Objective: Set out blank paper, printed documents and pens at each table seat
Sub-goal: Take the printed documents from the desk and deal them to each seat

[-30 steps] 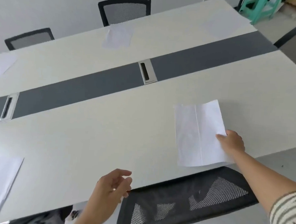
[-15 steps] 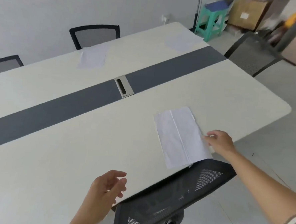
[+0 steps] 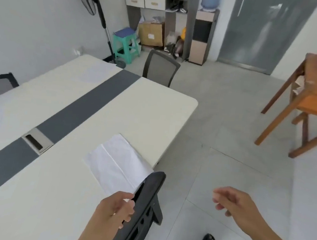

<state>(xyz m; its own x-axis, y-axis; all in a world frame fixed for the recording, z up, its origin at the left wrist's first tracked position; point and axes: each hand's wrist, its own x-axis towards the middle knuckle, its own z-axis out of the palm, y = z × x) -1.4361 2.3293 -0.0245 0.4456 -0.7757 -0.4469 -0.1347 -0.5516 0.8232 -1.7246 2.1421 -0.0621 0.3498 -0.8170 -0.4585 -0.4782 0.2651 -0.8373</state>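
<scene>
A creased white sheet of paper (image 3: pixel 117 162) lies on the cream table (image 3: pixel 149 108) near its front edge, its near corner hidden behind a black mesh chair back (image 3: pixel 145 198). My left hand (image 3: pixel 116 209) hovers against that chair back, fingers loosely curled, holding nothing. Off the table to the right, my right hand (image 3: pixel 232 203) hangs over the floor with relaxed fingers, empty. Another faint sheet (image 3: pixel 96 72) lies at the table's far corner. No pens or printed documents are visible.
A dark strip with a metal cable port (image 3: pixel 36 143) runs down the table's middle. A grey chair (image 3: pixel 160 68) stands at the table's far end. A wooden table (image 3: pixel 307 103) stands at right; a green stool (image 3: pixel 126 43), fan and shelves line the back wall.
My right hand has let go of the paper and pulled back off the table to the right. The view has swung right toward the room. My left hand has come up beside the chair back.
</scene>
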